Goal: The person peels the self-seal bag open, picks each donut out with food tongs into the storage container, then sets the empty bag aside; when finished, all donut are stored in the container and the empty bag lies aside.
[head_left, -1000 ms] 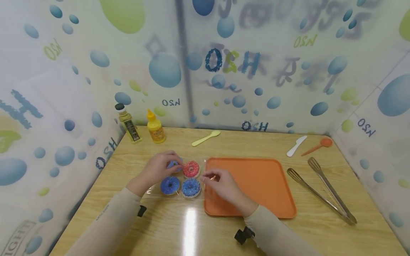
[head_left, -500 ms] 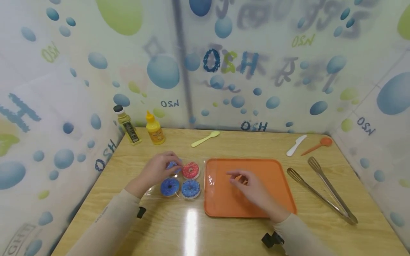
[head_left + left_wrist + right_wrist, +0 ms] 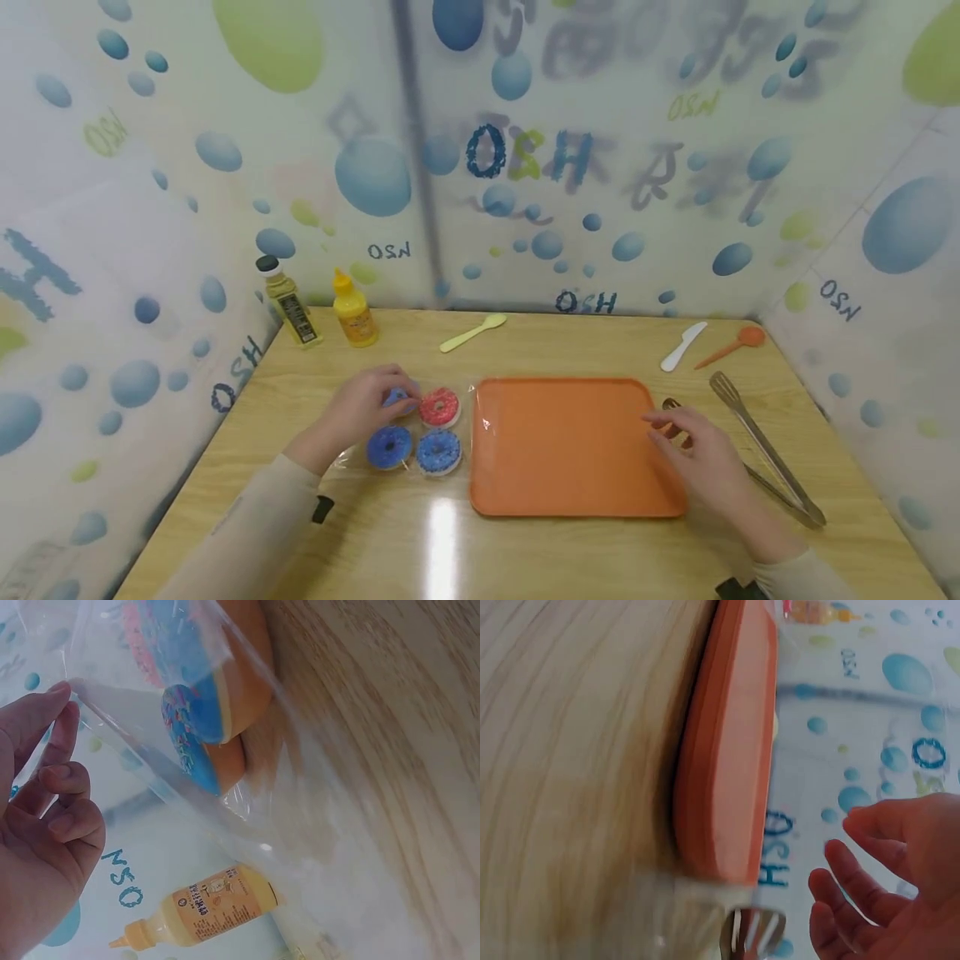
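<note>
My left hand (image 3: 358,410) pinches the edge of a clear plastic bag (image 3: 300,825) between thumb and forefinger, with the other fingers curled loosely. Inside the bag lie several doughnuts: a red one (image 3: 439,407), a blue one with sprinkles (image 3: 438,452) and another blue one (image 3: 389,447). A further blue doughnut is partly covered by my left hand. My right hand (image 3: 701,458) hovers over the right edge of the orange tray (image 3: 562,450), its fingers loosely bent around nothing. Beneath and beyond it lie metal tongs (image 3: 772,454), one arm of them partly hidden by the hand.
At the back left stand an oil-like bottle (image 3: 291,307) with a dark cap and a yellow squeeze bottle (image 3: 355,315). A pale green spoon (image 3: 474,332) lies behind the tray. A white knife (image 3: 683,347) and an orange spoon (image 3: 738,343) lie at the back right.
My right hand has left the bag's right side and moved across the tray to the tongs. My left hand has stayed at the bag. The head view has shifted slightly.
</note>
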Action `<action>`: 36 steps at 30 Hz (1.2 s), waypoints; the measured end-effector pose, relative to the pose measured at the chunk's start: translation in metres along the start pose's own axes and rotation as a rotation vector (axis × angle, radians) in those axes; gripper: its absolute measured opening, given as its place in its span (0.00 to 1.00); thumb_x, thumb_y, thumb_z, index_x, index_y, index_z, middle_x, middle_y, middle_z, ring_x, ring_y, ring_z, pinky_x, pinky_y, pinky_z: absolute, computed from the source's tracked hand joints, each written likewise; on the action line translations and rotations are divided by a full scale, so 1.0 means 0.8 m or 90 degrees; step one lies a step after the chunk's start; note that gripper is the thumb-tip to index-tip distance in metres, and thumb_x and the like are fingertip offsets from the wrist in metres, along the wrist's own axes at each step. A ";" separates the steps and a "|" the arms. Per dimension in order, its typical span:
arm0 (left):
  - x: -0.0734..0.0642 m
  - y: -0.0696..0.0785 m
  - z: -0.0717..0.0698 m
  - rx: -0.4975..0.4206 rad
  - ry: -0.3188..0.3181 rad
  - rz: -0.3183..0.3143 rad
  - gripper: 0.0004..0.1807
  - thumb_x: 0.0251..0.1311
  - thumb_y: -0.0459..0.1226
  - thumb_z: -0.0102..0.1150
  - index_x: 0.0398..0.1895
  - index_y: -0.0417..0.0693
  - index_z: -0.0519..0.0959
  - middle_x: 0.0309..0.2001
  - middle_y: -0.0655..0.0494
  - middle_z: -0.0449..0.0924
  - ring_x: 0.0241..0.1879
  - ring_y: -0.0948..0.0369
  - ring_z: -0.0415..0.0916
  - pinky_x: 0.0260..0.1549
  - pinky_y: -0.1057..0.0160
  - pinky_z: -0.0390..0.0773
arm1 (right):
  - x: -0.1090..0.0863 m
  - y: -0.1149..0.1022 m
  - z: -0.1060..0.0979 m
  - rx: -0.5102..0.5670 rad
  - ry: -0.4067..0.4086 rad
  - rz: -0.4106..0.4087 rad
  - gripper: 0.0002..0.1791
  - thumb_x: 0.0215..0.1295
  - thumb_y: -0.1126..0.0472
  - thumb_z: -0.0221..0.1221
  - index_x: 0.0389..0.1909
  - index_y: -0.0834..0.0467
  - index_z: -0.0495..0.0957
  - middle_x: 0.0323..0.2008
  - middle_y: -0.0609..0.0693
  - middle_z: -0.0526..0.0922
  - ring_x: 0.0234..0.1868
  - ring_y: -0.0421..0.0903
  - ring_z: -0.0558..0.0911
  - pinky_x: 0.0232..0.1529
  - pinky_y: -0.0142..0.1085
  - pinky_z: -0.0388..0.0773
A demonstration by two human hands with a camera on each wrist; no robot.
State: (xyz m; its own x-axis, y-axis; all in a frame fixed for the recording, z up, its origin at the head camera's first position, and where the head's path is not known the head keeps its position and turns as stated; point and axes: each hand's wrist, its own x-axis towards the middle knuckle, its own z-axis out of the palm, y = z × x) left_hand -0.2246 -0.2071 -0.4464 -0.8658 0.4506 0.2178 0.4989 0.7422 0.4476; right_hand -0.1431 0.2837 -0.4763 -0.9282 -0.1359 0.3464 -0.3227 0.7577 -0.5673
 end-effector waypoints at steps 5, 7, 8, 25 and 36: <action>0.005 0.004 0.002 0.002 -0.010 -0.005 0.02 0.65 0.40 0.70 0.38 0.58 0.88 0.39 0.67 0.82 0.31 0.66 0.73 0.31 0.66 0.74 | -0.009 0.027 -0.041 -0.084 -0.022 0.021 0.14 0.68 0.61 0.68 0.53 0.55 0.85 0.49 0.54 0.84 0.46 0.52 0.82 0.41 0.43 0.81; 0.004 0.004 0.001 0.001 -0.008 -0.005 0.02 0.65 0.39 0.70 0.38 0.58 0.88 0.39 0.67 0.82 0.32 0.67 0.73 0.32 0.66 0.75 | -0.012 0.039 -0.052 -0.108 -0.015 0.018 0.16 0.65 0.62 0.70 0.54 0.57 0.84 0.50 0.59 0.83 0.49 0.60 0.82 0.46 0.52 0.80; 0.004 0.004 0.001 0.000 -0.009 -0.005 0.02 0.65 0.39 0.70 0.38 0.58 0.88 0.40 0.67 0.83 0.33 0.67 0.74 0.33 0.65 0.76 | -0.014 0.046 -0.058 -0.119 -0.013 0.020 0.18 0.65 0.61 0.70 0.54 0.58 0.84 0.51 0.61 0.82 0.50 0.63 0.81 0.46 0.56 0.79; 0.003 0.005 0.000 -0.018 -0.016 -0.013 0.02 0.65 0.41 0.70 0.39 0.58 0.88 0.40 0.66 0.83 0.31 0.66 0.73 0.31 0.66 0.75 | -0.062 0.134 -0.093 -0.209 -0.064 0.138 0.48 0.60 0.41 0.72 0.69 0.70 0.67 0.61 0.79 0.68 0.57 0.78 0.69 0.53 0.74 0.67; 0.002 0.002 0.004 -0.013 -0.002 0.002 0.03 0.64 0.39 0.71 0.38 0.59 0.88 0.40 0.66 0.84 0.29 0.68 0.71 0.28 0.67 0.73 | -0.064 0.142 -0.103 -0.188 -0.154 0.196 0.55 0.59 0.33 0.70 0.71 0.72 0.64 0.54 0.76 0.77 0.48 0.70 0.81 0.42 0.61 0.79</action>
State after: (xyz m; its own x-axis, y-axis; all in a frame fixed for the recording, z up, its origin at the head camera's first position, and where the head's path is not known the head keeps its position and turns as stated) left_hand -0.2253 -0.2034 -0.4485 -0.8641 0.4543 0.2167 0.5006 0.7308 0.4640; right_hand -0.1173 0.4289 -0.4969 -1.0000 0.0047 -0.0066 0.0068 0.9297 -0.3683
